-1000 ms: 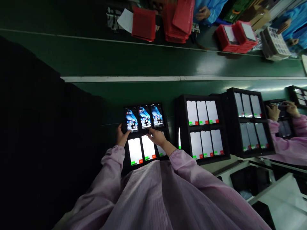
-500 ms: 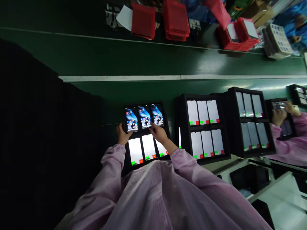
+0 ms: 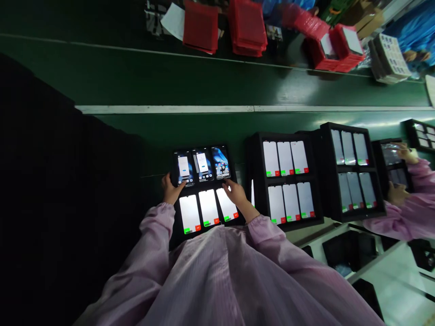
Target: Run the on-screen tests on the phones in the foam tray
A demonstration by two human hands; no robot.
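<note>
A black tray point(image 3: 199, 186) in front of me holds two rows of lit phones. In the far row, the left phone point(image 3: 184, 168) and the middle phone point(image 3: 202, 164) show small white windows on dark screens, and the right phone point(image 3: 220, 162) shows a blue home screen with icons. My left hand point(image 3: 172, 190) is open at the tray's left edge, its thumb at the bottom of the left phone. With fingers apart, my right hand point(image 3: 235, 192) reaches the lower edge of the right phone. Beneath it, a near-row phone point(image 3: 227, 206) is partly covered; its row has white screens with green and red marks.
Two more black trays point(image 3: 288, 181) point(image 3: 353, 170) of white-screened phones stand to the right. Beyond them a co-worker's hands point(image 3: 401, 176) are over another tray. Red pouch stacks point(image 3: 247, 29) and a stack of printed sheets point(image 3: 390, 56) lie across the green bench point(image 3: 163, 88).
The left and middle far phones went from home screens to small white windows. My right hand moved right, from the middle phone to the right one. My left hand stayed at the tray's left edge.
</note>
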